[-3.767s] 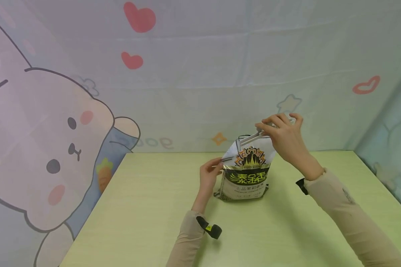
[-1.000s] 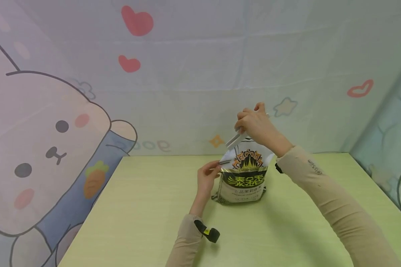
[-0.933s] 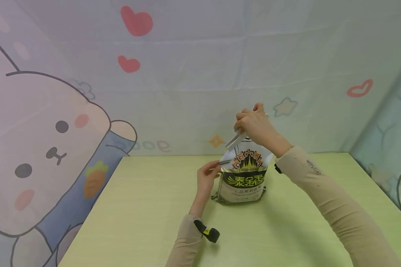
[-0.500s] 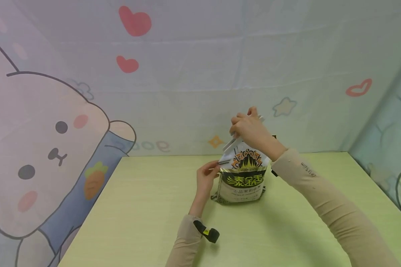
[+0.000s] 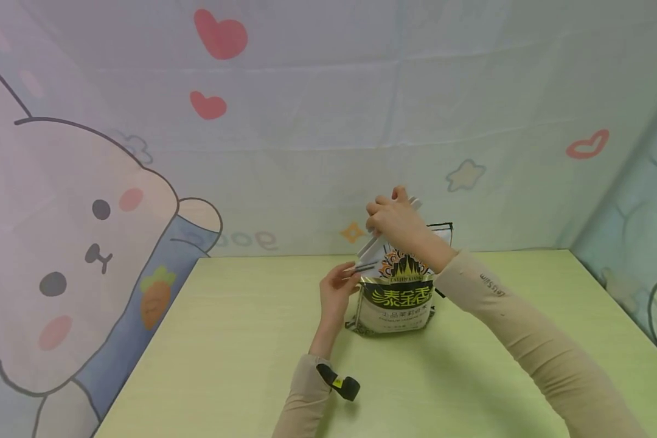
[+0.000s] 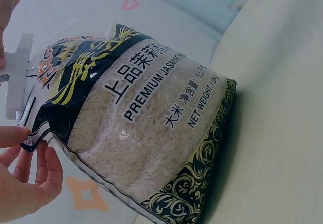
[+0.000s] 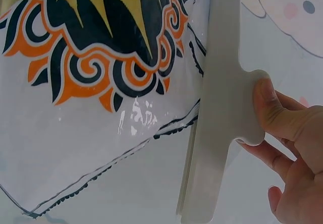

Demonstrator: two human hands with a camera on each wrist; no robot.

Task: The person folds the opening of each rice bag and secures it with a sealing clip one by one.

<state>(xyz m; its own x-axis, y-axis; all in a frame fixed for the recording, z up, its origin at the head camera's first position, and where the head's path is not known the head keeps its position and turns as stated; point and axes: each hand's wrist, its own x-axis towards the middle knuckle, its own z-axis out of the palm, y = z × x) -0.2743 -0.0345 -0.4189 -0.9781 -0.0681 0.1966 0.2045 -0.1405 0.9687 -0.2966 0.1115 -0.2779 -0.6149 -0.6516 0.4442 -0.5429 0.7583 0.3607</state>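
Observation:
A bag of jasmine rice (image 5: 396, 298) stands upright on the table, its clear lower part full of grains in the left wrist view. My left hand (image 5: 336, 292) pinches the bag's left edge between thumb and fingers. By its flat handle, my right hand (image 7: 298, 128) pinches a long pale bag clip (image 7: 217, 108). The clip lies slantwise over the bag's upper left corner, with plastic running in at its long edge. To the right of the clip, the bag's top edge with a dark line sticks up free. In the head view my right hand hides much of the clip.
The pale green table (image 5: 241, 328) reaches back to a printed cloth backdrop (image 5: 317, 152) close behind the bag. Each sleeve has a black strap at the wrist; the left one (image 5: 339, 382) hangs above the table.
My right hand and the clip have moved left and down, from the bag's top onto its upper left corner. The bag's top right corner has come into view. My left hand keeps its place.

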